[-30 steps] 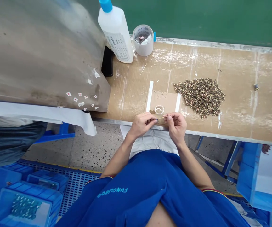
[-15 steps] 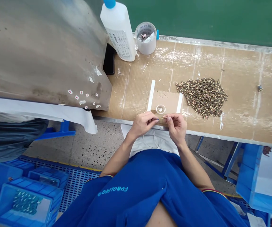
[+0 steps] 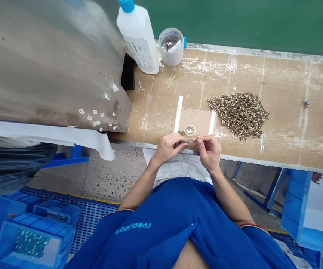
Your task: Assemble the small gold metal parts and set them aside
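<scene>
At the table's front edge my left hand is closed in a pinch on a tiny dark piece, too small to name. My right hand pinches a thin yellowish stick, whose far tip reaches the piece at my left fingertips. Just beyond my fingers lies a cardboard pad with a white strip along each side and a round white eye-like mark on it. To the right of the pad is a heap of small dark-and-gold parts.
A white bottle with a blue cap and a tape roll with scraps inside stand at the back, by a black phone. A metal surface is at left. Blue crates sit below, left and right.
Both hands stay in nearly the same place, still pinching. The stick's angle between my fingertips has shifted slightly. The whole view has moved a little.
</scene>
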The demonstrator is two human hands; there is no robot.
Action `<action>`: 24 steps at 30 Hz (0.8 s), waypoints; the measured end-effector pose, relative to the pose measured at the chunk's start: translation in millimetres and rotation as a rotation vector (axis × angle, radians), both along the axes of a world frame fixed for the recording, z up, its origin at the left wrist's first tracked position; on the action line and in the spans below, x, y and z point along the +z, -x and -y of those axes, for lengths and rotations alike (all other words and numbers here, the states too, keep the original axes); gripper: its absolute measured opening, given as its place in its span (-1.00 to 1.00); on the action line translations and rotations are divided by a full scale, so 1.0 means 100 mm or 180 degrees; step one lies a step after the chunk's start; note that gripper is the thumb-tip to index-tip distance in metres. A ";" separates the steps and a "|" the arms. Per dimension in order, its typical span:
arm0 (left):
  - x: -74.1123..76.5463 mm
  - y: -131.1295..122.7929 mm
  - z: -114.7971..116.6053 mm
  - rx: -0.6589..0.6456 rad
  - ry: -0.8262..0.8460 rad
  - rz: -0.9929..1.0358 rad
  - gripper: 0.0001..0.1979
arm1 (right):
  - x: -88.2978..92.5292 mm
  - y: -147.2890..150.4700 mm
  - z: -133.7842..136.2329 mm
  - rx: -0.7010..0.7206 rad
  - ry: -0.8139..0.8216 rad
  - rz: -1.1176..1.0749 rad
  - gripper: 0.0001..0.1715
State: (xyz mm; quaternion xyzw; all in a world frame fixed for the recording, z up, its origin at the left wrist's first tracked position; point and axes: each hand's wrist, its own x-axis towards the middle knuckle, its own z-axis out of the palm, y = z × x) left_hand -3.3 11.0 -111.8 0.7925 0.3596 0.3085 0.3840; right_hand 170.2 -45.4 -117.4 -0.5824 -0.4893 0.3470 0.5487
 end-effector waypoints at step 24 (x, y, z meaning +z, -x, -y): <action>0.00 0.05 0.01 0.0280 0.0420 0.0688 -0.79 | 0.16 -0.07 -0.33 -0.0099 -0.0400 0.0607 -0.78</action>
